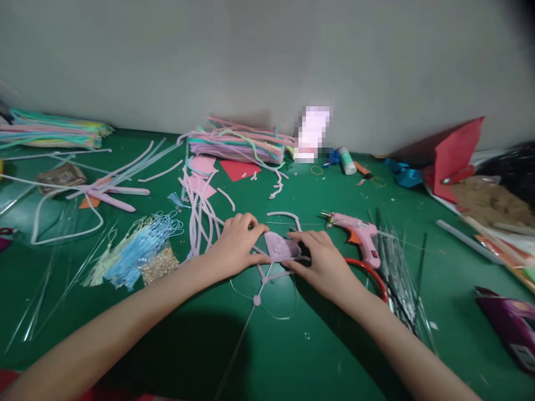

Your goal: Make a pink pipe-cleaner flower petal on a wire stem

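A lilac craft piece [279, 248] of coiled pipe cleaner lies near the table's middle, between my two hands. My left hand [241, 240] pinches its left edge with thumb and fingertips. On the opposite edge, the thumb and fingers of my right hand [325, 257] close on it. Below the piece, a thin wire frame with a small lilac ball [256, 301] and a clear stick [236, 351] runs toward me. Long lilac pipe cleaners [199, 223] trail beside my left hand. A pink glue gun [360, 233] rests to the right of my right hand.
Bundles of coloured pipe cleaners [238, 146] lie along the wall. Blue tassels [144, 250] and a bag of gold beads [161, 264] are at left. Red-handled scissors [376, 275], silver strips [395, 267] and a purple tool [510, 328] are at right. A blurred-out bright rectangle [313, 131] stands behind.
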`<state>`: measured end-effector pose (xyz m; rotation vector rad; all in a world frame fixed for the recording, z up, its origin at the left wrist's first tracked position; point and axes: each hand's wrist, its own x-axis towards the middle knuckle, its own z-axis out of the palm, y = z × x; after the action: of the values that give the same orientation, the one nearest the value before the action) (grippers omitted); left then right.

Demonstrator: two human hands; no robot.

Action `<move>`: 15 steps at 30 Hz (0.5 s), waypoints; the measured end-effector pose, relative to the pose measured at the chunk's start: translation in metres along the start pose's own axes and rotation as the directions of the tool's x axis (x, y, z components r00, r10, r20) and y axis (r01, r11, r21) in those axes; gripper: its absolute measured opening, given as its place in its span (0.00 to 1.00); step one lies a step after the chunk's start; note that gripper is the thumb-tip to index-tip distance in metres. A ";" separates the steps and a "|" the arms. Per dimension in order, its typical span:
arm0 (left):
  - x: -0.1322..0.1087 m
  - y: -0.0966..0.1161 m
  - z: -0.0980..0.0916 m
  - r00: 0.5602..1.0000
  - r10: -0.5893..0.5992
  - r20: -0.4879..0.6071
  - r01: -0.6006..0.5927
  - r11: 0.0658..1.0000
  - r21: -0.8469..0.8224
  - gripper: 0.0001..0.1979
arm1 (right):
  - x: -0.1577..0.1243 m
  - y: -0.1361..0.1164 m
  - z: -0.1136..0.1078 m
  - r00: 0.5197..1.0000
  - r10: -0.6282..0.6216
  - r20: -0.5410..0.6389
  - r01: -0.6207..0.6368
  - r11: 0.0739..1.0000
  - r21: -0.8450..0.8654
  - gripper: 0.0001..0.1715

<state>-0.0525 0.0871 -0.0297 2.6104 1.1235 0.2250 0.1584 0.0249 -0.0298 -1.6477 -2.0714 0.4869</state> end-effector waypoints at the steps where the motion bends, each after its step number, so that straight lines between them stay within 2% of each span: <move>1: 0.001 -0.001 0.001 1.000 0.012 -0.016 -0.012 1.000 -0.016 0.30 | 0.001 -0.001 -0.001 1.000 0.030 -0.004 -0.030 0.999 0.041 0.25; 4: -0.001 -0.002 -0.002 0.997 0.051 -0.065 -0.056 0.996 -0.074 0.29 | 0.002 -0.004 -0.006 0.993 0.116 0.002 -0.111 0.944 0.311 0.23; 6: -0.005 -0.002 -0.007 0.992 0.057 -0.116 -0.068 0.993 -0.099 0.29 | 0.001 -0.007 -0.009 0.983 0.177 0.057 -0.178 0.810 0.558 0.21; 8: -0.011 0.000 -0.014 0.973 0.045 -0.226 -0.059 0.997 -0.056 0.31 | 0.000 -0.010 -0.011 0.964 0.242 0.114 -0.246 0.633 0.734 0.21; 11: -0.024 0.008 -0.023 0.893 0.043 -0.449 -0.023 0.998 0.050 0.28 | 0.000 -0.015 -0.010 0.933 0.345 0.104 -0.262 0.451 0.853 0.22; 13: -0.033 0.014 -0.027 0.818 0.022 -0.575 0.015 0.998 0.059 0.17 | 0.000 -0.017 -0.010 0.918 0.389 0.072 -0.232 0.383 0.894 0.23; 14: -0.037 0.016 -0.029 0.812 0.018 -0.583 0.007 0.999 0.041 0.12 | -0.001 -0.017 -0.010 0.914 0.401 0.064 -0.222 0.359 0.906 0.23; 15: -0.041 0.019 -0.030 0.836 -0.011 -0.549 0.014 1.000 0.001 0.12 | -0.001 -0.018 -0.010 0.911 0.408 0.058 -0.212 0.342 0.915 0.23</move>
<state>-0.0751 0.0511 0.0037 2.6075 1.3024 1.0285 0.1495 0.0199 -0.0125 -1.2461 -0.9073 1.2790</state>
